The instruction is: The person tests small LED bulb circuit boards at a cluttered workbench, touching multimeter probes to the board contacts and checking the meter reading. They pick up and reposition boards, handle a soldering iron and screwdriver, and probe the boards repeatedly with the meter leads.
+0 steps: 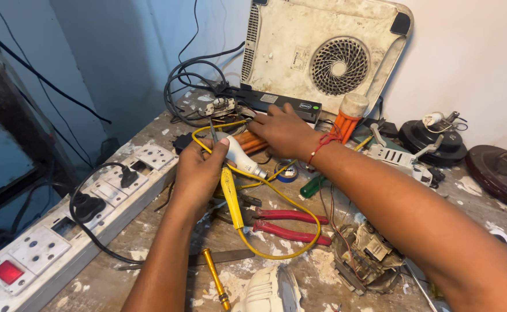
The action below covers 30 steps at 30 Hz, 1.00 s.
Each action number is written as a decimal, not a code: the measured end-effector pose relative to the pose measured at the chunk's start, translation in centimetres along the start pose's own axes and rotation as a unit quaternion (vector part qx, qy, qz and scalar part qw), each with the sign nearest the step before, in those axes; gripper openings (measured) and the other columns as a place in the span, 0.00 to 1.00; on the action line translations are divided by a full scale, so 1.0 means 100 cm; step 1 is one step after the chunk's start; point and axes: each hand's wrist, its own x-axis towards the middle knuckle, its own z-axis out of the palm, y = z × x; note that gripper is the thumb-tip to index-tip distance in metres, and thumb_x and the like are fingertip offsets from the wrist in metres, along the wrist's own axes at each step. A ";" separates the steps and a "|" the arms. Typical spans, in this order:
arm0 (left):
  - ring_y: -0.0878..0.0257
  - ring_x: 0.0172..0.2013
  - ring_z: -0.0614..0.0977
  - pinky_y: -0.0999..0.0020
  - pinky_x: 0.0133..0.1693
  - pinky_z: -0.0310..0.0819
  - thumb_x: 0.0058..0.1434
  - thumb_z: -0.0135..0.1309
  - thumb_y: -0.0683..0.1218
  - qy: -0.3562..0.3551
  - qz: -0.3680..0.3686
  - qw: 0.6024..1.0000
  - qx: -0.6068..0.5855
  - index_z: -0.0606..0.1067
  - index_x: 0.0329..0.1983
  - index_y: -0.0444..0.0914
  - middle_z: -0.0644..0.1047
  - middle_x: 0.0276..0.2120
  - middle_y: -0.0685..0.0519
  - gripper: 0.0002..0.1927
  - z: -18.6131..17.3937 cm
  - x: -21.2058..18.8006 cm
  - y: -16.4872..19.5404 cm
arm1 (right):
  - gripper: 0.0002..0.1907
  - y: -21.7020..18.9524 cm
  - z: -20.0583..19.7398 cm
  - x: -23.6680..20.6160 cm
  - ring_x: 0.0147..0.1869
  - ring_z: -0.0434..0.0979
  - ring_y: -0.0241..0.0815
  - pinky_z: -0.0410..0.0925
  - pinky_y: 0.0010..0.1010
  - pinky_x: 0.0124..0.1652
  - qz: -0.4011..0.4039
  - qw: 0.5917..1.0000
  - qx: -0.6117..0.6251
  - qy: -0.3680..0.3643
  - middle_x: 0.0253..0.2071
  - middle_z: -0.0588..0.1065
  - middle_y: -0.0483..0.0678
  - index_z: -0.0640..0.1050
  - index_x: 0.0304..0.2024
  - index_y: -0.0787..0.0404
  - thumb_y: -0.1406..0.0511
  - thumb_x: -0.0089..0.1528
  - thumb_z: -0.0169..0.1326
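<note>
My left hand [197,173] grips a white bulb-shaped lamp [240,156] whose metal base points right, together with a yellow wire [276,195] that loops down across the bench. A yellow-handled tool [231,196] hangs just below that hand. My right hand [280,130], with a red thread at the wrist, reaches left over the bench and rests its fingers on orange-brown tubes [248,141] beside the lamp. Whether it grips them I cannot tell.
A long white socket strip [63,222] with black plugs runs along the left. Red-handled pliers [288,224], a yellow screwdriver [216,278], a green screwdriver [312,186], a tape roll [287,171] and a motor part [363,257] lie on the dusty bench. An upturned white appliance [323,52] leans on the wall.
</note>
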 end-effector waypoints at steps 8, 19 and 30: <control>0.66 0.25 0.80 0.69 0.29 0.73 0.66 0.56 0.49 0.018 0.004 1.000 -0.004 0.75 0.38 0.33 0.80 0.26 0.50 0.13 0.000 0.002 -0.008 | 0.30 0.012 -0.025 -0.015 0.56 0.72 0.53 0.61 0.48 0.53 -0.031 0.999 -0.029 0.016 0.47 0.74 0.49 0.73 0.49 0.57 0.60 0.45 0.67; 0.67 0.26 0.79 0.70 0.30 0.71 0.67 0.56 0.50 0.028 0.050 0.998 0.036 0.76 0.39 0.34 0.79 0.27 0.51 0.13 0.005 -0.005 -0.013 | 0.31 0.060 -0.146 -0.123 0.52 0.76 0.57 0.69 0.47 0.48 0.140 0.975 0.037 -0.168 0.46 0.75 0.52 0.77 0.53 0.50 0.53 0.48 0.68; 0.68 0.25 0.76 0.72 0.28 0.69 0.66 0.55 0.51 0.017 -0.004 1.000 0.021 0.75 0.43 0.35 0.80 0.28 0.51 0.13 0.013 -0.026 0.003 | 0.32 0.040 -0.129 -0.194 0.56 0.75 0.53 0.71 0.46 0.49 0.183 0.960 0.021 -0.209 0.49 0.74 0.50 0.76 0.54 0.49 0.54 0.48 0.69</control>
